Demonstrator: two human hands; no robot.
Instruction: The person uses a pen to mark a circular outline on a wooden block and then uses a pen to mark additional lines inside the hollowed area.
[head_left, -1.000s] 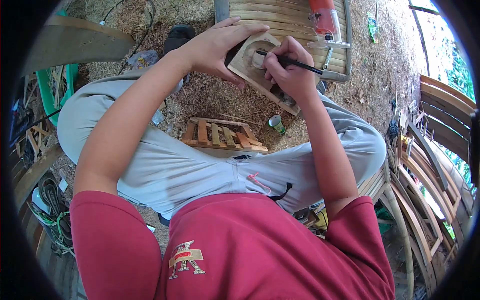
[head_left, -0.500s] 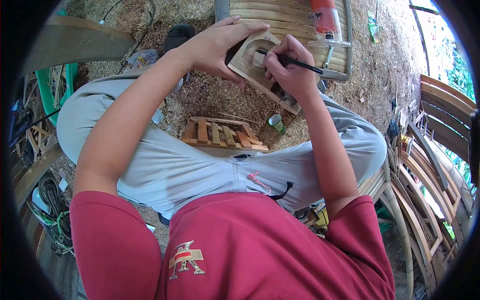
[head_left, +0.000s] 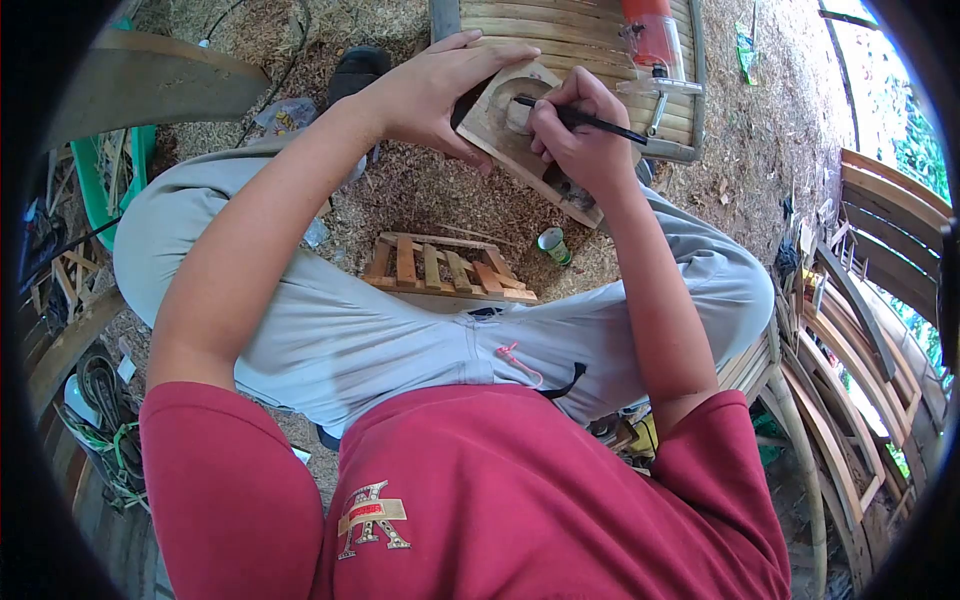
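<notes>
A pale wooden block [head_left: 492, 122] with carved rounded hollows lies slanted in front of me, at the near edge of a slatted bench. My left hand [head_left: 435, 92] grips its left end, fingers over the far side and thumb along the near side. In my right hand [head_left: 582, 135] is a slim black pen-like tool [head_left: 618, 131], pinched the way one holds a pen. Its dark tip points left into the upper hollow, at a lighter raised patch of wood. The right-hand fingers cover part of the block's middle.
Behind the block stands the slatted bench [head_left: 540, 30], with a red and clear plastic device [head_left: 655, 50] on it. A small slatted wooden stool [head_left: 450, 268] and a green cup [head_left: 553, 246] sit between my legs. Wood shavings cover the ground. Curved wooden pieces [head_left: 850, 400] lean at right.
My right hand and the black tool have shifted very slightly, the tool's rear end a touch higher. The left hand and the wooden block look almost unmoved.
</notes>
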